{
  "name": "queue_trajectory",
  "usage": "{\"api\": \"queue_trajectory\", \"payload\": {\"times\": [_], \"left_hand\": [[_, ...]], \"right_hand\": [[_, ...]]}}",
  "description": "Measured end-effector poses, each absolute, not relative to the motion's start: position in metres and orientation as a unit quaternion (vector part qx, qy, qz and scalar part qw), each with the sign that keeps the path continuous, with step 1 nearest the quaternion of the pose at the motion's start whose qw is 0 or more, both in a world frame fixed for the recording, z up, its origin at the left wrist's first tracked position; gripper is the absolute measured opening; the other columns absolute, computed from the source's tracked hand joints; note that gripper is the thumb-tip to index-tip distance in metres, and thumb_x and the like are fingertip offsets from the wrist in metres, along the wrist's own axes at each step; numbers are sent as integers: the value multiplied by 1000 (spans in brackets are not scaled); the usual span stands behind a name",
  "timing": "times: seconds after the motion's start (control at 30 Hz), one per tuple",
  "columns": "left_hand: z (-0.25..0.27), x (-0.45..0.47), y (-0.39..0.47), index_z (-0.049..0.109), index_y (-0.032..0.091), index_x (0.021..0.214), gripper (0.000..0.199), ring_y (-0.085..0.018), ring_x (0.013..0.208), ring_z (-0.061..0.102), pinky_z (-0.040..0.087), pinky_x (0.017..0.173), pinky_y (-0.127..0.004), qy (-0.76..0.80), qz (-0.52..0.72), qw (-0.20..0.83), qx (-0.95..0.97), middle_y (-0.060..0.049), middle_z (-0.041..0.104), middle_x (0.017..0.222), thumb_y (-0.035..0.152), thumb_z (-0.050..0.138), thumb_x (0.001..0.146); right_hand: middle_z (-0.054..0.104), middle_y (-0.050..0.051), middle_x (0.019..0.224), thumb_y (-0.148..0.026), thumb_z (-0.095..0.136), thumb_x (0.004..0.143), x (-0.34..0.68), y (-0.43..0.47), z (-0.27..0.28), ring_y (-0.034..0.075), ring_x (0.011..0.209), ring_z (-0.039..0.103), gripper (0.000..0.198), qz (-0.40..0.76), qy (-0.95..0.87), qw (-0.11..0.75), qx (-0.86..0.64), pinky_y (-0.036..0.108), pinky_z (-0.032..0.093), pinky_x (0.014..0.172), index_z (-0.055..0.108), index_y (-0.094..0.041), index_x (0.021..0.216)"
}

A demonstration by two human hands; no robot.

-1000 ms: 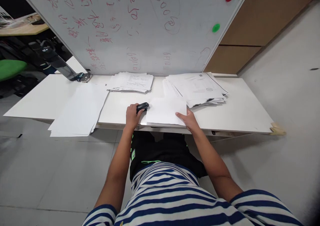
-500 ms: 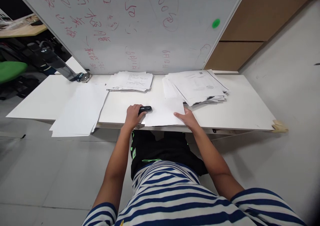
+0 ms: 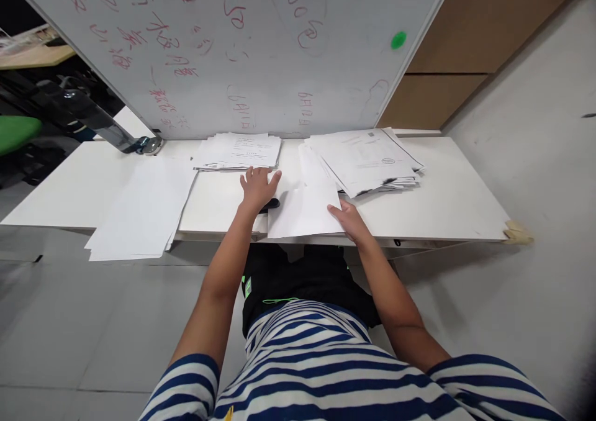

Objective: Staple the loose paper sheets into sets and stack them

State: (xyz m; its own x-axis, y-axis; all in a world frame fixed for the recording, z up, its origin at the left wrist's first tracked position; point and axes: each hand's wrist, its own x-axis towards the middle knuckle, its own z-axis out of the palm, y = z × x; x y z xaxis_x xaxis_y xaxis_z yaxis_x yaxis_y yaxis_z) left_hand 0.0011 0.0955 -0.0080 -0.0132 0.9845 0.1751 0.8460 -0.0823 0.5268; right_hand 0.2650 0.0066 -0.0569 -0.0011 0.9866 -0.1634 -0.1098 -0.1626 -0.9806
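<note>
My right hand [image 3: 350, 218] pinches the right edge of a white sheet of paper [image 3: 302, 213], thumb on top, near the front edge of the table. Fingers apart, my left hand [image 3: 259, 187] is above the tabletop, just in front of the left stack of printed papers [image 3: 237, 151]. A black stapler [image 3: 270, 204] lies under my left wrist, partly hidden, beside the sheet's left edge. Behind my right hand is a bigger, uneven pile of printed papers [image 3: 367, 157].
Blank sheets [image 3: 139, 210] overhang the front edge of the white table [image 3: 447, 197] at left. A whiteboard [image 3: 261, 73] with red writing stands along the back. A dark bottle [image 3: 100, 120] leans at the back left. Tan padding [image 3: 518, 232] covers the right corner.
My left hand has let go of the stapler and moved forward toward the left stack, its fingers spreading. My right hand keeps its hold on the sheet, whose left part now bends up slightly.
</note>
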Motion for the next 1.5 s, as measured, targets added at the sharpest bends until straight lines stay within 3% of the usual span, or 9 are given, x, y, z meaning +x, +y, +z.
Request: {"api": "queue_trajectory", "payload": {"times": [0.17,0.33,0.6,0.77,1.03,1.17,1.27,1.37,1.5], "left_hand": [[-22,6,101,61,21,125,61,-43,149,23,22,116,-65,673,223,187,680,-18,53,145,69,44,90],[-23,8,100,58,19,130,64,-43,151,18,20,117,-65,680,194,182,683,-19,47,151,67,43,91],[-26,21,95,55,15,133,66,-42,151,18,13,120,-64,679,182,114,702,-21,47,148,66,35,95],[-31,23,93,55,16,134,67,-41,152,17,5,122,-62,662,213,94,713,-20,49,146,67,39,94],[-29,26,89,59,17,132,59,-40,154,13,3,123,-63,675,197,27,710,-19,46,152,60,42,95],[-26,18,96,66,19,119,52,-41,149,26,14,121,-62,664,269,62,695,-19,56,142,60,49,92],[-19,4,97,66,21,110,51,-32,130,53,37,111,-49,631,420,150,635,-14,67,123,61,38,98],[-15,-16,87,64,20,109,55,-23,112,62,46,98,-37,608,526,162,572,-11,70,115,59,25,102],[-32,-42,68,68,21,96,53,-27,104,64,46,92,-39,656,435,130,603,-11,72,104,58,30,101]], "right_hand": [[77,7,109,-53,75,75,271,4,-58,27,100,73,52,578,-432,478,-501,48,53,98,72,-22,117],[77,7,107,-55,73,79,277,2,-62,27,97,72,49,579,-447,459,-504,45,55,92,73,-22,116],[77,6,106,-57,73,79,276,0,-60,29,99,71,51,573,-445,458,-514,45,56,88,73,-23,117],[77,6,102,-57,73,80,278,0,-61,28,92,72,51,587,-429,455,-515,44,56,83,73,-24,118],[77,5,99,-58,75,77,277,3,-64,26,89,71,51,604,-415,461,-501,39,55,79,74,-21,112],[77,5,94,-55,77,76,274,3,-65,24,86,70,46,596,-424,470,-493,36,53,77,76,-20,106],[77,4,92,-55,77,75,273,3,-65,23,84,69,45,586,-434,476,-492,35,53,75,76,-20,104],[77,5,94,-55,76,76,273,3,-66,23,86,69,46,577,-443,483,-487,36,53,78,76,-20,106],[78,5,98,-54,76,76,272,2,-68,24,89,70,47,568,-446,484,-493,36,54,80,76,-20,108]]}}
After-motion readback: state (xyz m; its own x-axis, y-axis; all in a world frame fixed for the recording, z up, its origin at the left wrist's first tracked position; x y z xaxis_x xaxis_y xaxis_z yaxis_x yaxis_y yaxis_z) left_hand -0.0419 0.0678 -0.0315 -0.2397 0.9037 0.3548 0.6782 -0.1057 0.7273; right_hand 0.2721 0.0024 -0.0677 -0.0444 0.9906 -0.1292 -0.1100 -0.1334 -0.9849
